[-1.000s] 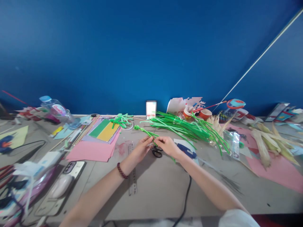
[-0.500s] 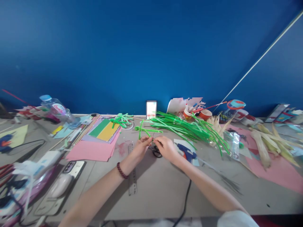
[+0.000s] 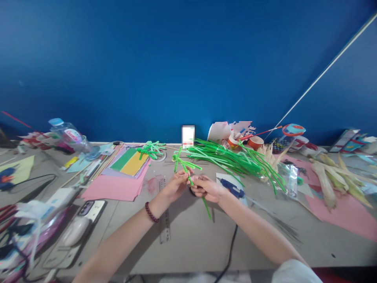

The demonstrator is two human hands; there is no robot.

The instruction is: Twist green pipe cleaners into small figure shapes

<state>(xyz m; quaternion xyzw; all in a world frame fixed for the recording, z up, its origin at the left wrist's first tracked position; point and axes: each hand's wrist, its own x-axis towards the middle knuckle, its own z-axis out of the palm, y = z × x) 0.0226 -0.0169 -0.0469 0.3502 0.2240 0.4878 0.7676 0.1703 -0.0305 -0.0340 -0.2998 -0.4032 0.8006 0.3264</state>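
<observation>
Together, a person's left hand (image 3: 177,184) and right hand (image 3: 208,188) pinch a bright green, fuzzy, twisted stem figure (image 3: 185,169) in their fingers above a grey bench (image 3: 188,243). One green strand (image 3: 207,209) extends below the right hand. Behind and to the right lies a heap of long green fuzzy stems (image 3: 226,157); nearer the right forearm rests a blue glue gun (image 3: 232,188). A clear plastic ruler (image 3: 165,226) lies beside the left wrist, near pink paper sheets (image 3: 113,188).
</observation>
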